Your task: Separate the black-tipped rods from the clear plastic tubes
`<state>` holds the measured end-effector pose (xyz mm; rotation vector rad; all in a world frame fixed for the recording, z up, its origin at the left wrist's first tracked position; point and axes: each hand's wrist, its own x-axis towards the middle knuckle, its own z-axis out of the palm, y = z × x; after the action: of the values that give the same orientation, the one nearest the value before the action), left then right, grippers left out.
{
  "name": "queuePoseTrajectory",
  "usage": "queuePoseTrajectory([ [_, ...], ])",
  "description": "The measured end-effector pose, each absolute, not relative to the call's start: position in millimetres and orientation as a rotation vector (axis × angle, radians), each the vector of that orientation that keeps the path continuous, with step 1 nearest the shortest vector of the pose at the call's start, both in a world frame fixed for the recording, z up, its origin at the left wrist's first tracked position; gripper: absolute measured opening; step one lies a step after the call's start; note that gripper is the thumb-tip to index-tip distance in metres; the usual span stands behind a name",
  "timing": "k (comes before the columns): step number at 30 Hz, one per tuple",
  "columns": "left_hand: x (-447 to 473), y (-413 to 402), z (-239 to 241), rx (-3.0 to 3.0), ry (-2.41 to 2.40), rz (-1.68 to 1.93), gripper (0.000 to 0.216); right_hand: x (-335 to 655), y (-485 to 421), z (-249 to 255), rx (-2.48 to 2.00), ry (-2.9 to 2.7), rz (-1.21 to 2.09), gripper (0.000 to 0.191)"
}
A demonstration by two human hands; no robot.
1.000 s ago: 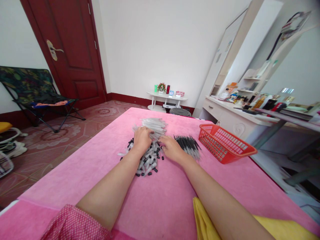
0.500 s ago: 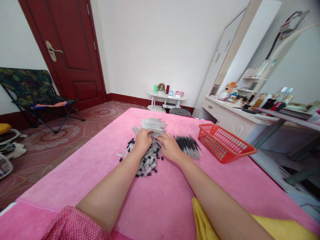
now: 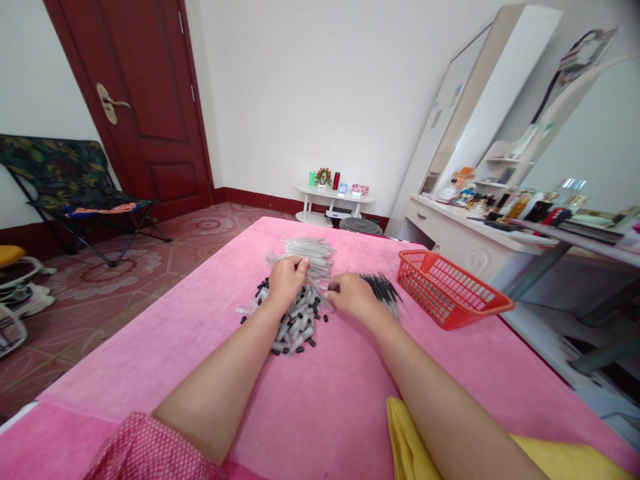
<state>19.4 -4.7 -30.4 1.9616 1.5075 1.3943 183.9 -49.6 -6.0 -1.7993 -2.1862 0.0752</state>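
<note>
My left hand [image 3: 287, 283] hovers at the top of a heap of clear pen caps and small black plugs [image 3: 295, 327]. Its thumb and fingertips are pinched together, and whatever they grip is too small to make out. Just beyond it lies a stack of translucent pen barrels [image 3: 311, 251]. My right hand [image 3: 353, 296] is closed to the right of the heap, with a pale slim piece near its fingertips that I cannot identify. A bundle of thin black-and-clear pen refills [image 3: 383, 289] lies behind that hand, partly covered by it.
A red plastic basket [image 3: 453, 293] stands at the table's right edge. Folded yellow cloth [image 3: 407, 440] lies under my right forearm. Pink cloth [image 3: 310, 407] covers the table. A dresser with bottles [image 3: 440, 223] is on the right, a folding chair [image 3: 65, 180] on the left.
My right hand has moved right, away from my left hand and towards the refills, and its fingers have curled in. The left hand has stayed nearly in place.
</note>
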Motion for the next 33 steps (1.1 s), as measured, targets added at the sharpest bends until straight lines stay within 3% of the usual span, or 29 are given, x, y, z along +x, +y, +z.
queuePoseTrajectory([
  [7,21,-10,-24,1.901,1.489,1.385,0.036,185,-51,-2,-1.976,-2.207,0.199,0.02],
  [17,29,-12,-14,1.345,0.904,1.163,0.027,188,-50,15,-1.582,-2.074,0.122,0.022],
  [25,22,-3,-18,0.93,0.901,1.281,0.019,236,-47,29,-2.173,-2.064,0.05,0.015],
  [33,21,1,-23,0.888,0.878,1.322,0.016,228,-46,13,-2.345,-2.079,0.008,0.022],
])
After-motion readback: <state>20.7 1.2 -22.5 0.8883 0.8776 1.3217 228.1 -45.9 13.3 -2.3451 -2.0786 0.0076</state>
